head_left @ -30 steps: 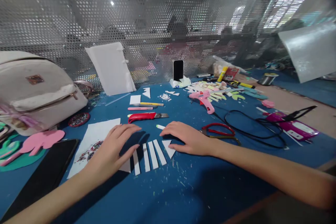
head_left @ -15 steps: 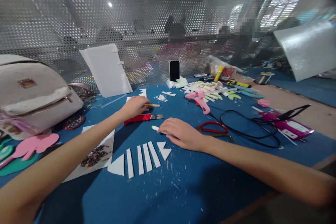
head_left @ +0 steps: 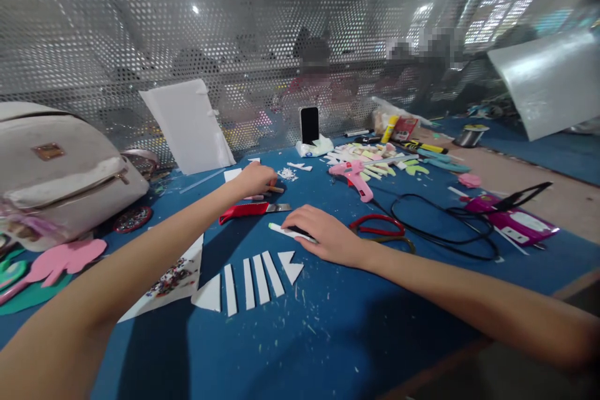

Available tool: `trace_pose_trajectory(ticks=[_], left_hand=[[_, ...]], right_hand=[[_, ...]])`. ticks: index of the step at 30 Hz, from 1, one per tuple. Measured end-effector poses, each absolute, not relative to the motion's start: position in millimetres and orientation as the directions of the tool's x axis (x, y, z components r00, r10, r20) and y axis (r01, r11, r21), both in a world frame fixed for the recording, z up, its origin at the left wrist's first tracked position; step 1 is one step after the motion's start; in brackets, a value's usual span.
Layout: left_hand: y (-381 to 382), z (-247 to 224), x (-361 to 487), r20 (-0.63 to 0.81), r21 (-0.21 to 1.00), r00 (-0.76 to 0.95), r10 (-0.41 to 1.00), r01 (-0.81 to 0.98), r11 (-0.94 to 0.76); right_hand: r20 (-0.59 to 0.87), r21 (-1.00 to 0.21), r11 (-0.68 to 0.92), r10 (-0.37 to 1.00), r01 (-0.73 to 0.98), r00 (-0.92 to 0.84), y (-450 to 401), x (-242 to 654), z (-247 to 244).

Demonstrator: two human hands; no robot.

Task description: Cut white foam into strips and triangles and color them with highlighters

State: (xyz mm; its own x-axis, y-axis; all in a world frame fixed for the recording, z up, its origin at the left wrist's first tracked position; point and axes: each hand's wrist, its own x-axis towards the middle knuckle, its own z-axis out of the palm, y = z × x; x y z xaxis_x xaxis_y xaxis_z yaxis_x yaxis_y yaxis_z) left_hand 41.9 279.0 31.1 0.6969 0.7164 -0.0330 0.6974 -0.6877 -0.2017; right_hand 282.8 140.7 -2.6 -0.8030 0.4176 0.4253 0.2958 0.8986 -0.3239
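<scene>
My left hand (head_left: 257, 179) is at the far side of the blue table, fingers curled down over a yellow-brown pencil (head_left: 276, 189) whose end pokes out to the right. Just nearer lies a red-handled utility knife (head_left: 248, 211), its blade pointing right. My right hand (head_left: 328, 234) rests on the table with a slim white stick with a green end (head_left: 280, 229) between fingers and thumb. In front of it are cut white foam pieces in a row: a rounded triangle (head_left: 209, 294), several strips (head_left: 249, 284) and a notched tail-like piece (head_left: 290, 267).
Beyond my right hand are red-handled scissors (head_left: 379, 225), a pink glue gun (head_left: 352, 178) with black cable, and a pile of foam scraps (head_left: 370, 159). A phone (head_left: 309, 125) stands at the back. A backpack (head_left: 65, 169) and paper with beads (head_left: 175, 278) are at left.
My left hand has shifted slightly right, its fingers now further over the pencil. More of the white stick shows under my right hand. The foam pieces lie as before.
</scene>
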Motion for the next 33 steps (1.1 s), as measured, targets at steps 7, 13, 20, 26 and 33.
trace_pose_trajectory(ticks=[7,13,20,26,33], left_hand=[[260,49,49,0.077,-0.208,0.742,0.666,0.665,-0.717],[211,82,53,0.279,-0.054,0.758,0.589,0.625,-0.779],[120,89,76,0.461,0.321,0.729,0.506,0.394,-0.861],[86,92,73,0.568,0.503,0.581,0.583,0.316,-0.805],[76,105,39,0.666,0.359,0.484,0.568,0.459,-0.812]], right_hand=[[0.411,-0.348,0.885,0.44,0.308,-0.799,149,287,-5],[0.426,-0.49,0.846,0.444,0.211,-0.789,147,289,0],[0.396,-0.818,0.572,0.473,-0.068,-0.787,123,278,6],[0.304,-0.914,0.02,0.697,-0.405,-0.65,99,254,22],[0.13,-0.69,-0.434,0.713,-0.579,-0.689,93,251,56]])
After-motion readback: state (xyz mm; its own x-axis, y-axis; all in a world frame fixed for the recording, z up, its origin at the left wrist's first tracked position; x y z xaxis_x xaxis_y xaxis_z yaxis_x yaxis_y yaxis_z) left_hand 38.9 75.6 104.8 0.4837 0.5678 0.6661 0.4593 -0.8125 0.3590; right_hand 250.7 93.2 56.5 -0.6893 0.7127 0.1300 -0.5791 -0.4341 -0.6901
